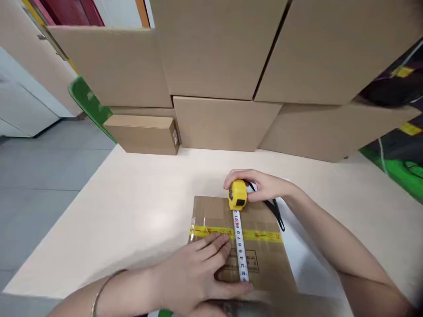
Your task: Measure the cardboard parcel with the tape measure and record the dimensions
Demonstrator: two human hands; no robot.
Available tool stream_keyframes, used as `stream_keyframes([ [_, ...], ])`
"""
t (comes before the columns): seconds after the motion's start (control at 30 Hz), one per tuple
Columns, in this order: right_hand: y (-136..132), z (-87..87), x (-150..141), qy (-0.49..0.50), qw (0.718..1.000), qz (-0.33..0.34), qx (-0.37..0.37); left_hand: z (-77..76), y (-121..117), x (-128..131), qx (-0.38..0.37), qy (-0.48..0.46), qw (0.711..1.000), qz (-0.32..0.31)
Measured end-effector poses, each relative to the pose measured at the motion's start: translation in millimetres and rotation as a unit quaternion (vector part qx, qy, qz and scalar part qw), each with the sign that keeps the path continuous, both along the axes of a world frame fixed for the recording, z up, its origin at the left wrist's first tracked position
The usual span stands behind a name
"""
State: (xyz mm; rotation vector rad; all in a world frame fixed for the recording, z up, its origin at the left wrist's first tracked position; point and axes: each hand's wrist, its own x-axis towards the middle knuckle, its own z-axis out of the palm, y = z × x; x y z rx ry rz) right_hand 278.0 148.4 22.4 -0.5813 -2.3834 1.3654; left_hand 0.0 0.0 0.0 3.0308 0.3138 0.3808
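My right hand (256,182) is closed around a yellow tape measure (238,193) at the far edge of a brown cardboard box (264,262). The white measuring blade (240,246) runs out of it across the box top toward me, its numbers rising toward the case. A black wrist strap (277,213) hangs from the case on the right. My left hand (198,275) lies open on the box's left side, fingers spread. One fingertip touches or nearly touches the blade's near end, which it partly hides. Yellow printed tape (264,236) crosses the box top.
Large cardboard boxes (221,48) are stacked along the back of the pale table (145,211). A smaller carton (145,134) stands at the back left. A white sheet (307,259) lies beside the box. Grey floor (56,171) shows at left, green material (403,176) at right.
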Motion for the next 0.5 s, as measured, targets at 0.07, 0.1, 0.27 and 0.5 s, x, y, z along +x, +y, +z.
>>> stream_keyframes([
  [0.07, 6.8, -1.7, -2.0, 0.004, 1.0, 0.0, -0.004, -3.0, 0.9, 0.2, -0.009, -0.001, 1.0, 0.001],
  [0.1, 10.1, -2.7, -2.7, 0.006, 1.0, 0.0, -0.007, -4.2, 1.3, 0.2, -0.013, -0.003, 1.0, 0.0],
  [0.27, 26.2, -10.1, -2.2, 0.02, 1.0, 0.002, -0.02, -6.2, 2.5, -0.4, -0.015, -0.019, 1.0, -0.007],
  [0.5, 42.6, -22.2, -4.1, 0.042, 0.998, -0.014, -0.034, -4.6, 4.3, -0.8, -0.032, -0.022, 0.999, -0.006],
])
